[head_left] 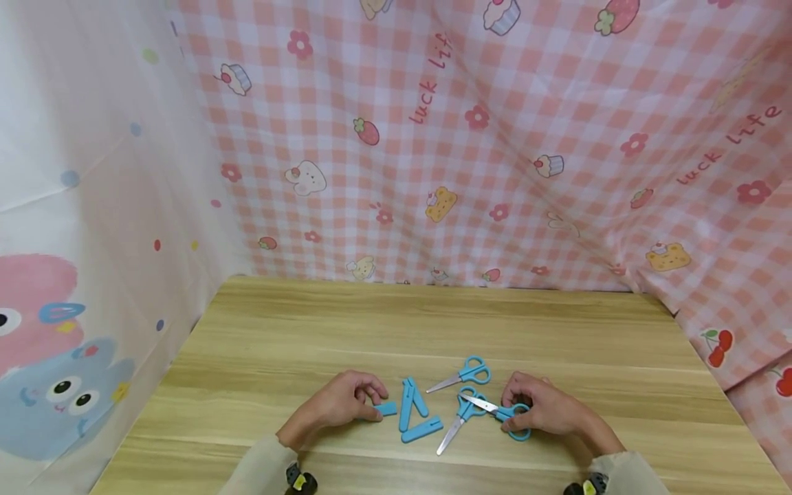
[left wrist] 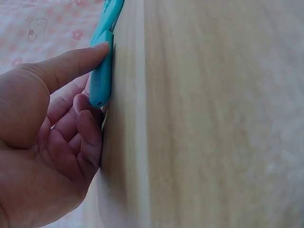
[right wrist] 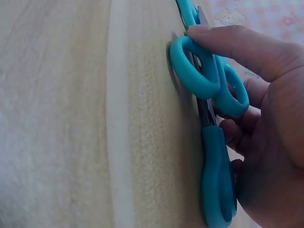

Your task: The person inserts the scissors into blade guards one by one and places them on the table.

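Scissors (head_left: 504,414), lower centre-right of frame, I pinch by the handle (right wrist: 177,61) in my right hand (head_left: 551,409), presumably avoiding the blades (head_left: 487,405); my left hand (head_left: 339,399) pinches a blue sheath (head_left: 387,409), lower centre.

Light-blue-handled plastic scissors (head_left: 474,372) with silver metal blades (head_left: 449,436) match the flat, narrow light-blue plastic sheaths (head_left: 422,429) in colour, against a yellowish-tan, streaky wood-grain tabletop (head_left: 309,330), a pink-and-white checked cloth (head_left: 396,82) printed with strawberries (head_left: 369,133), cupcakes (head_left: 237,80) and flowers (head_left: 477,117), and a white cloth (head_left: 111,227) with coloured dots (head_left: 70,179).
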`<state>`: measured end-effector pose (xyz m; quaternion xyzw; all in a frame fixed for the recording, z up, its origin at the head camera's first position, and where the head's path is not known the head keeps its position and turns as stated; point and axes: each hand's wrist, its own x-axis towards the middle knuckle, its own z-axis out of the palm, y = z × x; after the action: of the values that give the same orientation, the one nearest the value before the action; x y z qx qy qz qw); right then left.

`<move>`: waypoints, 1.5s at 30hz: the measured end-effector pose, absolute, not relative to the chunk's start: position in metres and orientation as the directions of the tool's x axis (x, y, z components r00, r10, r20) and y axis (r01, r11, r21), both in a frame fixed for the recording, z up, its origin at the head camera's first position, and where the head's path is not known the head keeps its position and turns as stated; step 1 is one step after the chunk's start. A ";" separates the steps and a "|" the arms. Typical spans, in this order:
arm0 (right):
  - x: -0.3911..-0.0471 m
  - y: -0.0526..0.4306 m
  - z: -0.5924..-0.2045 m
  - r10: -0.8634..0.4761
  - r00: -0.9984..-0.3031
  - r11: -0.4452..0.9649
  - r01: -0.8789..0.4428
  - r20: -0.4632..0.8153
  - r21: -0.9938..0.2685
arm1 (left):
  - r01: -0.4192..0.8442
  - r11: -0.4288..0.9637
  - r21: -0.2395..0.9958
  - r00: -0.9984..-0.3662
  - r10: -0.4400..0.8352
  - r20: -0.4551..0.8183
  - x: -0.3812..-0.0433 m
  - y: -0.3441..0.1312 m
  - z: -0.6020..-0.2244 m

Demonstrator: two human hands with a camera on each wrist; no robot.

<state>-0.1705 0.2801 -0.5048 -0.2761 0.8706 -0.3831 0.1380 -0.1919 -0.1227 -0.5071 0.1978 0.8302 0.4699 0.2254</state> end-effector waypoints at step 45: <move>-0.178 0.294 -0.502 -0.615 -0.778 0.374 -0.142 -0.131 -0.917 | -0.090 0.333 0.939 -0.769 0.576 -0.278 -0.199 -0.132 -0.505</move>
<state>-0.1780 0.2940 -0.5018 -0.2378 0.7953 -0.5064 0.2336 -0.1987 -0.1317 -0.5047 0.1601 0.7591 0.5550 0.3001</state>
